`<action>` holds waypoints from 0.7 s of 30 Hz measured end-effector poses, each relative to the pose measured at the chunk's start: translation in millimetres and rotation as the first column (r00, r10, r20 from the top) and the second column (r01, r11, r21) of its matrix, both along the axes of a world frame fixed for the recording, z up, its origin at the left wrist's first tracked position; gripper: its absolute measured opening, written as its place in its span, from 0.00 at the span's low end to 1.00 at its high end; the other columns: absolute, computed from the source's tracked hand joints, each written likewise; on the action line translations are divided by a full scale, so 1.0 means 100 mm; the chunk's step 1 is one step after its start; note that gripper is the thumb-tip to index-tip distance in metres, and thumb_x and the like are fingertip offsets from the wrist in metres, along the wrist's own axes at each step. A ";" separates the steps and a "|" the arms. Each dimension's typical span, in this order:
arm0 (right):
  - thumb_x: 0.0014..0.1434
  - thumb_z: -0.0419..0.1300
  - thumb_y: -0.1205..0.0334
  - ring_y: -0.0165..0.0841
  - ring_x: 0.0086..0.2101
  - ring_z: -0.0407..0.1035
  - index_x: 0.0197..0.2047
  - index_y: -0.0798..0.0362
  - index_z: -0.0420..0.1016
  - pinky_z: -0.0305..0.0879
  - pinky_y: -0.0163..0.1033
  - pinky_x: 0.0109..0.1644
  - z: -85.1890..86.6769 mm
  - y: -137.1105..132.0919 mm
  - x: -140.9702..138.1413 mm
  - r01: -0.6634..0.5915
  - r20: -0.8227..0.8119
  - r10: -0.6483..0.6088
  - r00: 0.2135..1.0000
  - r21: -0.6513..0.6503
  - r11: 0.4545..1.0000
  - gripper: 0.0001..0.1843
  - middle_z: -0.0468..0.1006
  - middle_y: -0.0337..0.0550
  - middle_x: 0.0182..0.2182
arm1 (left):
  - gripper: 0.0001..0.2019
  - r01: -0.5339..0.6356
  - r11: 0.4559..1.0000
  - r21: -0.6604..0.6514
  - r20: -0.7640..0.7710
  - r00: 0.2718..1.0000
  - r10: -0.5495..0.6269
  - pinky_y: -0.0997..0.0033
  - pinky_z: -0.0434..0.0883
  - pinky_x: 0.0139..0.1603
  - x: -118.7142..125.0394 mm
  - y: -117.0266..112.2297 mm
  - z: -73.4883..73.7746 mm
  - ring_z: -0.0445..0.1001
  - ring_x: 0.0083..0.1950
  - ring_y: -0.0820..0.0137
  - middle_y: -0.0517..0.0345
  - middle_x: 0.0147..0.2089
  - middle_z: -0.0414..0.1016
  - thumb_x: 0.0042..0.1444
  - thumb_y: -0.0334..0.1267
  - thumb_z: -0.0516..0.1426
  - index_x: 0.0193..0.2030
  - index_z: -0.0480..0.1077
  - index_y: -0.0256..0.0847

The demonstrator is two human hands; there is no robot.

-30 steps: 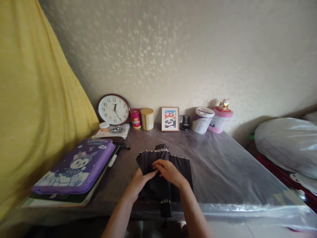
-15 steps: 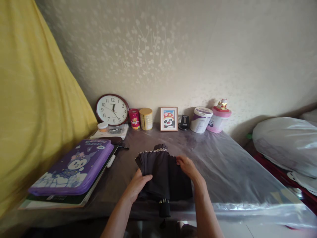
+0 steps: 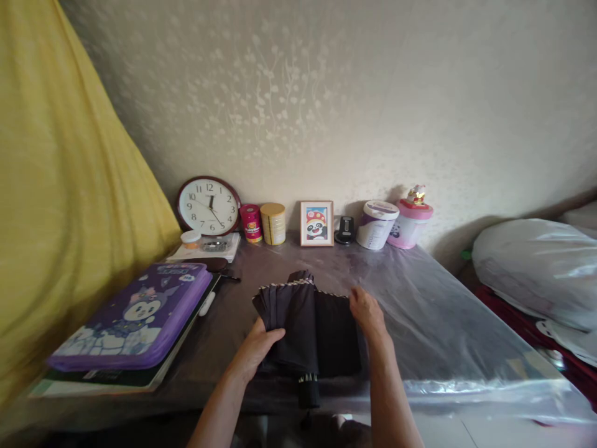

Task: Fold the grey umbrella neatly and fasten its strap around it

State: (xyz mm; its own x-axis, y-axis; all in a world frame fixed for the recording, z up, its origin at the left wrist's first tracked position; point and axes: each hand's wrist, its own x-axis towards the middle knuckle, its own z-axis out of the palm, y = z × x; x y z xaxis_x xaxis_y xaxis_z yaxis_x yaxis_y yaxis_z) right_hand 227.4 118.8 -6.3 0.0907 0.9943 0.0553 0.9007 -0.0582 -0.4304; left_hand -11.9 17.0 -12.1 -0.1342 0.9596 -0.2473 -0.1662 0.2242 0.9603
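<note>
A black folding umbrella (image 3: pixel 298 330) with a patterned edge trim lies collapsed in front of me, its handle pointing toward me. Gathered pleats lie on its left side, and a flat panel of cloth spreads out to the right. My left hand (image 3: pixel 261 345) grips the pleats from the left, thumb on top and the other fingers hidden beneath. At the upper right corner of the loose panel, my right hand (image 3: pixel 367 311) pinches the cloth edge with its fingers closed.
A purple cartoon case (image 3: pixel 135 317) rests on books at the left. Along the wall stand a clock (image 3: pixel 208 206), two cans (image 3: pixel 273 224), a framed panda picture (image 3: pixel 316 224), a small black stand (image 3: pixel 346 230) and two tubs (image 3: pixel 377 225). Clear plastic covers the table (image 3: pixel 448 336).
My right hand has moved a little to the right along with the panel's corner, spreading the cloth wider. The left hand keeps its hold on the pleats.
</note>
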 end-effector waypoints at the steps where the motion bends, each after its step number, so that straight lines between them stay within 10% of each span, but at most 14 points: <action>1: 0.61 0.46 0.65 0.41 0.48 0.68 0.49 0.58 0.71 0.59 0.41 0.50 0.03 -0.01 0.04 0.049 0.024 -0.048 0.999 -0.038 0.998 0.18 0.75 0.55 0.46 | 0.18 0.007 1.000 0.006 -0.009 1.000 -0.007 0.69 0.69 0.51 0.00 0.00 0.00 0.74 0.51 0.63 0.53 0.49 0.77 0.46 0.29 0.59 0.46 0.70 0.40; 21: 0.60 0.49 0.58 0.38 0.39 0.71 0.37 0.52 0.75 0.59 0.36 0.38 0.06 -0.01 0.07 0.117 -0.033 -0.119 0.992 -0.057 0.992 0.14 0.77 0.49 0.36 | 0.24 0.032 0.999 0.016 -0.010 0.999 -0.031 0.66 0.66 0.55 0.02 0.00 0.03 0.71 0.54 0.62 0.54 0.52 0.75 0.45 0.29 0.58 0.52 0.67 0.41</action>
State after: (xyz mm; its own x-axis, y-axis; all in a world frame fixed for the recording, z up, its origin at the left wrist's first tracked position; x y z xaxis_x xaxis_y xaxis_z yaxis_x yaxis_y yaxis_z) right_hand 234.6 117.6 0.1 0.2082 0.9781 -0.0047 0.8701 -0.1874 -0.4559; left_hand -10.2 16.7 -9.3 -0.1062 0.9672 -0.2309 -0.1499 0.2140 0.9653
